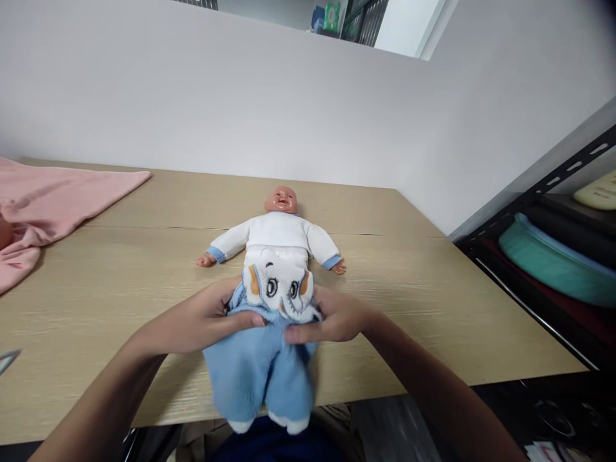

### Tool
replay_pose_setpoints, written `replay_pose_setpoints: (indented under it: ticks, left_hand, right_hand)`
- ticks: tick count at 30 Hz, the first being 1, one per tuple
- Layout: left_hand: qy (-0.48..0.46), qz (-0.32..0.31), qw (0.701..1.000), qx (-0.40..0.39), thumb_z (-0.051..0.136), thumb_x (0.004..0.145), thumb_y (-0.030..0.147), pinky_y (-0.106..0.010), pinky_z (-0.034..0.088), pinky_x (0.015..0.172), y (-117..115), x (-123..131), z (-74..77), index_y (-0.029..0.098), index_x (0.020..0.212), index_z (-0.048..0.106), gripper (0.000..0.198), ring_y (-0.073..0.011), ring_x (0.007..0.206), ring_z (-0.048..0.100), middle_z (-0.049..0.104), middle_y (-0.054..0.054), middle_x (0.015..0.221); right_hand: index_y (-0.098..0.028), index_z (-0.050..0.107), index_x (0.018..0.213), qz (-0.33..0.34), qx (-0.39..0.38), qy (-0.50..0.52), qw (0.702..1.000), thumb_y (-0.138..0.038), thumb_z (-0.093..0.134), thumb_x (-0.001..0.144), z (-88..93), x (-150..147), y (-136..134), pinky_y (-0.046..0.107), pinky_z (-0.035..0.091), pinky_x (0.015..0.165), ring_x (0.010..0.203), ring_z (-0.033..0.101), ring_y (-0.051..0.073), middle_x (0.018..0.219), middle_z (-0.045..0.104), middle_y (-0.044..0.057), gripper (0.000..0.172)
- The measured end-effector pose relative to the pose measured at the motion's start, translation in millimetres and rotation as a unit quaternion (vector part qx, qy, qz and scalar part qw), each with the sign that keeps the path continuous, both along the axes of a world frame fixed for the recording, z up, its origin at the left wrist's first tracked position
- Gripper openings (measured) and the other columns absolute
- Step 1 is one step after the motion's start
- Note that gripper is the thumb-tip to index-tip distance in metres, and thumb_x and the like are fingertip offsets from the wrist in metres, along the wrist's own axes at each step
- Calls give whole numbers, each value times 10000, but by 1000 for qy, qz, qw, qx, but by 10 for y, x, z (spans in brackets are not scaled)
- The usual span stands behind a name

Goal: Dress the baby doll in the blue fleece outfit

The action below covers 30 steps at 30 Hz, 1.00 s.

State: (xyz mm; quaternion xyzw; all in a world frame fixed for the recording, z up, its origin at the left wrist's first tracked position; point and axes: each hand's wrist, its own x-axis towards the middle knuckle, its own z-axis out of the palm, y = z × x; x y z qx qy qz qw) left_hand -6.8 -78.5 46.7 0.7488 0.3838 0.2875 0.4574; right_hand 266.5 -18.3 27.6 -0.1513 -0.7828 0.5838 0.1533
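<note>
A baby doll [282, 228] lies on its back on the wooden table, head toward the wall and arms spread. It wears a white top with blue cuffs. Over its lower body are fuzzy blue overalls [245, 369] with a white elephant-face bib; the white feet reach past the table's front edge. My left hand [212, 317] grips the overalls at the left side of the waist, thumb on the front. On the other side my right hand [332, 314] holds them the same way, its thumb near the middle. The fingers beneath the cloth are hidden.
A pink cloth [62, 205] lies on the table [409, 276] at the far left. To the right stands a black metal shelf [524, 282] with a teal basin-like object [558, 263]. A white wall [216, 96] rises behind the table.
</note>
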Motion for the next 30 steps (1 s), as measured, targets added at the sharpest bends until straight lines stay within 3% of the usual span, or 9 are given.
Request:
replay_pose_setpoints:
  ticks: [4, 9, 11, 14, 17, 20, 24, 28, 30]
  left_hand:
    - [18, -7, 998, -66, 768, 1007, 539, -248, 621, 801, 2, -156, -101, 208, 1061, 770, 335, -237, 941, 755, 810, -32, 1036]
    - [-87, -128, 965, -210, 1046, 707, 401, -356, 673, 928, -24, -258, -240, 255, 1371, 730, 750, -304, 1045, 794, 838, -54, 1174]
    - [-98, -146, 963, -205, 1018, 766, 381, -333, 668, 893, -53, -236, -249, 248, 1302, 774, 604, -266, 958, 788, 844, -51, 1119]
    - [-124, -90, 971, -181, 923, 895, 493, -302, 650, 826, -120, -203, -275, 227, 1111, 829, 356, -241, 899, 754, 831, -51, 1003]
    - [-180, 15, 968, -177, 898, 901, 611, -290, 631, 791, -187, -164, -360, 200, 1020, 820, 435, -233, 877, 724, 808, -62, 952]
    - [-218, 77, 949, -216, 884, 897, 658, -254, 565, 673, -220, -93, -439, 175, 1007, 804, 502, -190, 753, 648, 764, -48, 872]
    - [-200, 14, 956, -215, 917, 856, 664, -231, 527, 674, -233, -29, -454, 181, 963, 830, 502, -167, 736, 606, 740, -26, 849]
    - [-284, -111, 919, -249, 947, 764, 733, -275, 578, 734, -289, -6, -480, 194, 1092, 836, 640, -192, 709, 678, 723, -17, 773]
    - [-328, -94, 905, -255, 971, 747, 692, -311, 608, 788, -332, 12, -517, 180, 1179, 822, 687, -238, 777, 742, 758, -51, 808]
  right_hand:
    - [-215, 754, 1353, -72, -20, 1, 997, -516, 666, 1072, 37, 16, -46, 442, 468, 1266, 1389, 666, 279, 1385, 778, 74, 421]
    - [-258, 740, 1432, 60, 27, -26, 997, -442, 830, 989, 106, -41, -99, 391, 452, 1288, 1411, 671, 254, 1419, 781, 40, 489]
    - [-278, 756, 1422, 78, 22, -16, 997, -407, 936, 888, 124, -64, -134, 370, 479, 1264, 1372, 699, 255, 1397, 798, 25, 578]
    - [-287, 772, 1413, 14, 4, 35, 999, -379, 930, 898, 92, -74, -176, 391, 522, 1227, 1315, 738, 261, 1402, 806, 33, 546]
    - [-285, 809, 1349, -116, -26, 88, 989, -475, 853, 985, -11, -83, -185, 450, 499, 1266, 1353, 735, 274, 1375, 824, 43, 413]
    - [-290, 813, 1327, -202, -106, 123, 966, -632, 813, 983, -107, -117, -188, 491, 450, 1322, 1443, 685, 290, 1384, 819, 50, 485]
    - [-289, 821, 1293, -244, -214, 51, 945, -719, 837, 920, -127, -151, -234, 543, 478, 1293, 1398, 711, 338, 1329, 833, 64, 569]
    - [-273, 840, 1215, -266, -215, -17, 940, -735, 842, 899, -52, -129, -285, 515, 527, 1222, 1342, 730, 373, 1298, 838, 68, 560]
    - [-280, 837, 1224, -247, -197, -29, 948, -694, 856, 900, 12, -105, -302, 479, 555, 1180, 1314, 741, 367, 1274, 840, 57, 526]
